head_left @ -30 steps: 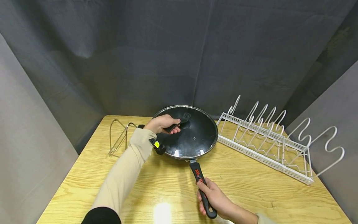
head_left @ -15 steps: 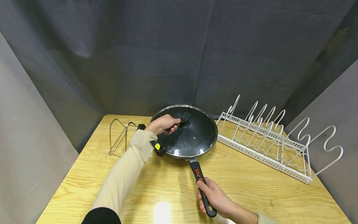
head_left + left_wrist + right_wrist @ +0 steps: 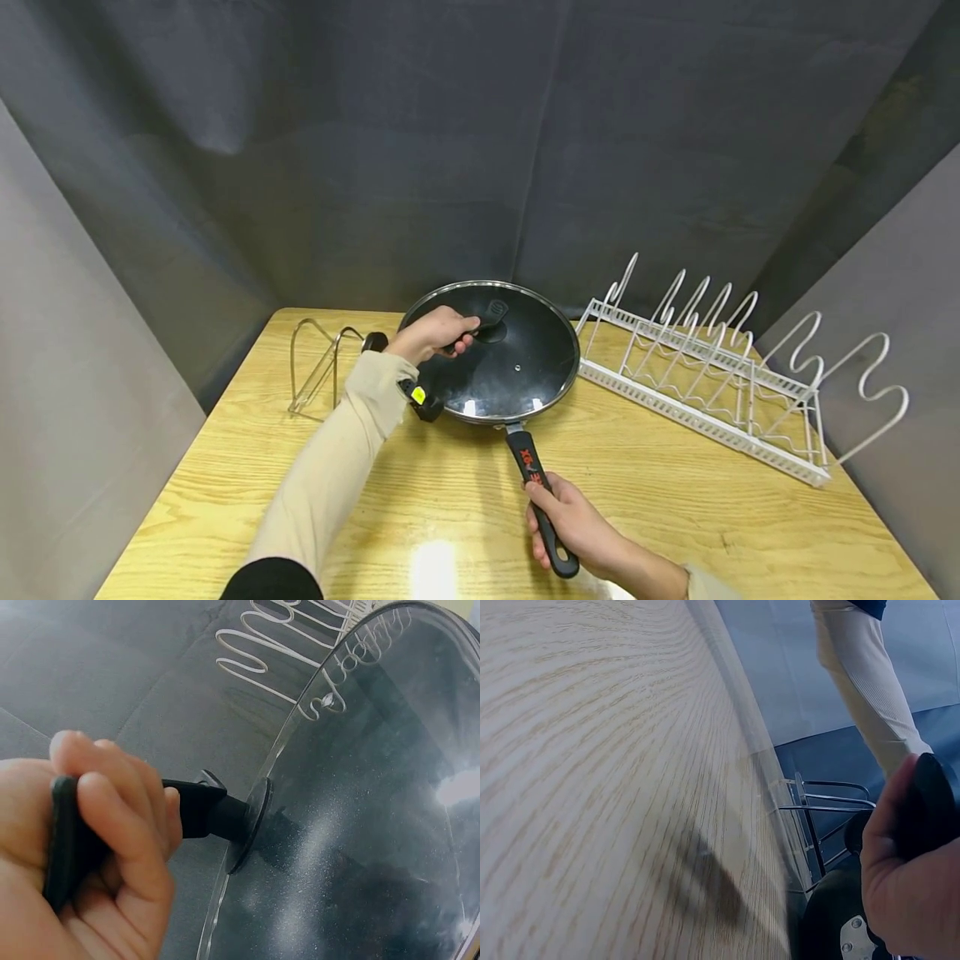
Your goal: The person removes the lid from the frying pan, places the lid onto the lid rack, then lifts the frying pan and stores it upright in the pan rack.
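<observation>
A black frying pan (image 3: 826, 904) stands on the table under a glass lid (image 3: 517, 392) with a shiny metal rim. My left hand (image 3: 438, 331) grips the lid's black handle (image 3: 492, 313), its fingers curled round the bar; the left wrist view shows this hand (image 3: 112, 840) close up beside the glass (image 3: 375, 787). Toward the front edge, my right hand (image 3: 566, 517) holds the pan's long black handle (image 3: 522, 454), thumb on top. In the right wrist view the right hand (image 3: 904, 892) hides most of that handle.
A white wire rack (image 3: 697, 408) with several wavy dividers stands on the wooden table (image 3: 645, 483) to the right of the pan. On the left is a small metal wire stand (image 3: 315, 375), partly behind my left forearm. Dark cloth (image 3: 420, 167) hangs behind the table.
The head view has shifted slightly, so the pan, rack and stand appear a little further left. Both hands keep their hold on the lid and pan handles.
</observation>
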